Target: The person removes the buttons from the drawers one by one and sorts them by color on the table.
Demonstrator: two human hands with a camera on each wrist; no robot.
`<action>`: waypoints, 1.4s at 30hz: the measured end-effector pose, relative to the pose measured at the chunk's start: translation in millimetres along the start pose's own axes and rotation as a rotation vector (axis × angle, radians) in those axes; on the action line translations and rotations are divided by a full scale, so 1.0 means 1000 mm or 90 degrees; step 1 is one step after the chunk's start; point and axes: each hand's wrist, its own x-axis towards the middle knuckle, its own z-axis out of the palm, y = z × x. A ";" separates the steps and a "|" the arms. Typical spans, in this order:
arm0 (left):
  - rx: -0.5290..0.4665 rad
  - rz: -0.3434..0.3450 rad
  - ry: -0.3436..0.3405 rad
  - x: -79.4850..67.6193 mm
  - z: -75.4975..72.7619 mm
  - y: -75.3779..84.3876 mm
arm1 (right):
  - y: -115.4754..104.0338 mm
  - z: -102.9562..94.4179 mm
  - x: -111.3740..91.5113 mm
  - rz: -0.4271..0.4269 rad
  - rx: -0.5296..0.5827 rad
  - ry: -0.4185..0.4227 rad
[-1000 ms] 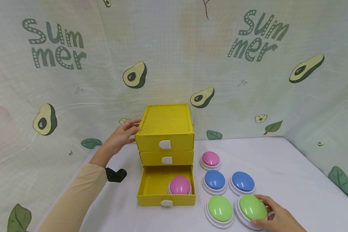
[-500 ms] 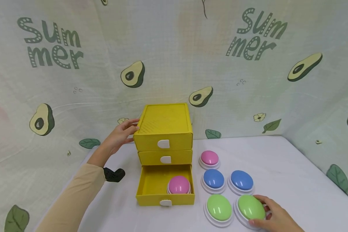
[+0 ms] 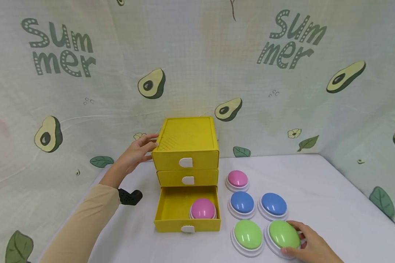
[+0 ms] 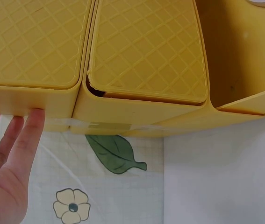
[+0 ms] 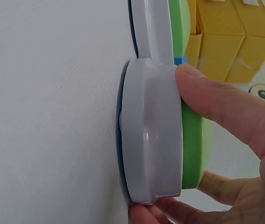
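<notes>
My left hand (image 3: 136, 155) touches the left side of a yellow drawer box (image 3: 189, 135) with its fingers extended. In the left wrist view, the fingertips of this hand (image 4: 10, 172) press against the box's side wall. At the lower right, my right hand (image 3: 311, 243) grips a green push button (image 3: 284, 234) on a white round base. The right wrist view shows the thumb and fingers of that hand (image 5: 244, 121) around the white base (image 5: 155, 135), which sits on the table. The box's bottom drawer (image 3: 168, 225) is pulled out, with a pink push button (image 3: 203, 209) inside at the right.
Left of the held button stands another green push button (image 3: 248, 234). Behind are two blue ones, one nearer the box (image 3: 242, 202) and another (image 3: 274, 204), then a pink one (image 3: 237, 178). A patterned cloth (image 3: 184, 47) hangs behind the white table (image 3: 332, 197).
Both hands keep their places on the box and the green push button. Only the head view has shifted slightly.
</notes>
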 end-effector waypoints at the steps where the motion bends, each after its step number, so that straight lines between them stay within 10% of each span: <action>1: 0.002 0.000 0.000 0.000 0.000 0.000 | 0.000 0.000 0.000 -0.003 -0.003 0.001; 24: 0.007 -0.005 0.004 0.001 0.002 0.002 | -0.014 -0.014 -0.003 -0.044 -0.029 -0.050; 42: 0.010 -0.013 0.012 -0.001 0.003 0.003 | -0.091 -0.024 -0.021 -0.127 0.060 0.013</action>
